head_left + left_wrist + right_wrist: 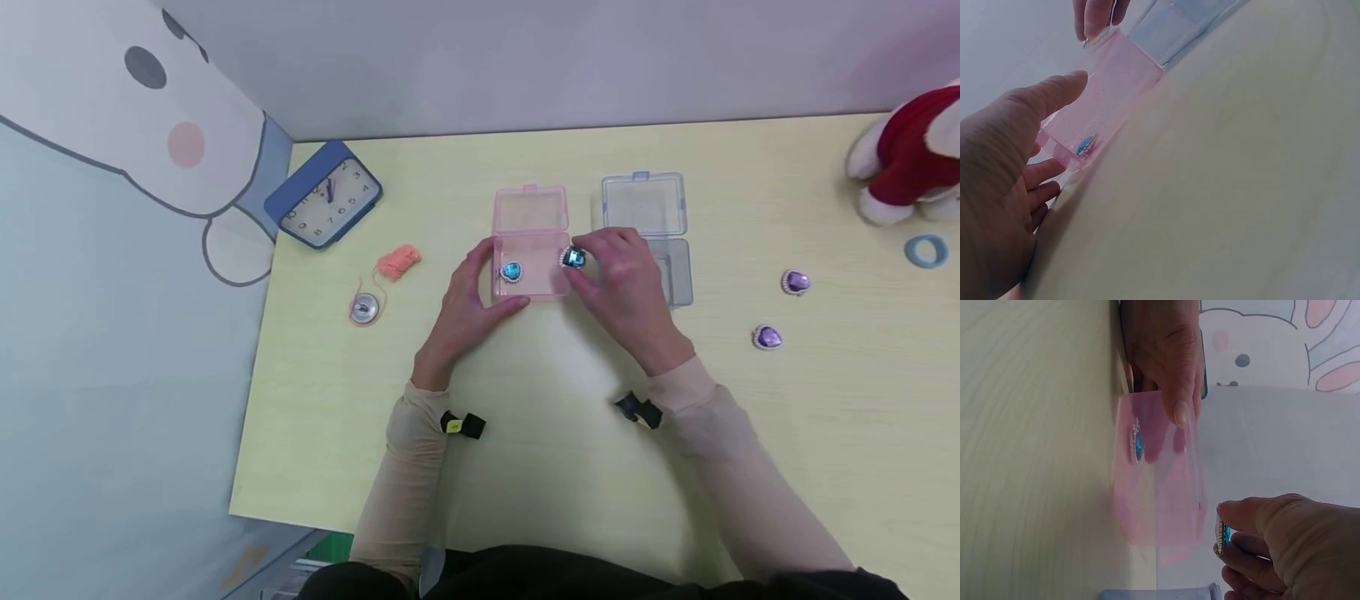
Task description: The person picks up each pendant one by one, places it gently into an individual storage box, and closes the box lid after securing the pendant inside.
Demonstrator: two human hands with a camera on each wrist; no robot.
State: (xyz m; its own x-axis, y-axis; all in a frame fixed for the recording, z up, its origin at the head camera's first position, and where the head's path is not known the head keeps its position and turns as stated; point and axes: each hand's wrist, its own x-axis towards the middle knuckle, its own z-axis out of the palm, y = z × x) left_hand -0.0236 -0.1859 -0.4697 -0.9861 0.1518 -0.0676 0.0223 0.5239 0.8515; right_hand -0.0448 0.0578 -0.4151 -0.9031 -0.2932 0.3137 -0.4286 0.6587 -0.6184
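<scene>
A pink clear plastic box [542, 286] lies on the table with its lid folded back. My left hand [467, 307] holds its left end, thumb along the front and fingers at the far side. Inside, near that end, lies a blue rhinestone gem [512, 272] with a pale beaded edge. Between the thumb and fingertips of my right hand [626, 283] a second blue rhinestone gem [1225, 534] is pinched, by the box's right edge. Right behind that hand stands an open bluish clear box [677, 271], partly hidden by it.
Two purple gems [796, 282] lie to the right, near a blue ring [926, 251] and a red-and-white plush toy [911, 158]. On the left are a blue clock [330, 196], an orange yarn bundle [398, 262] and a round metal piece [364, 308]. A wall borders the table's far edge.
</scene>
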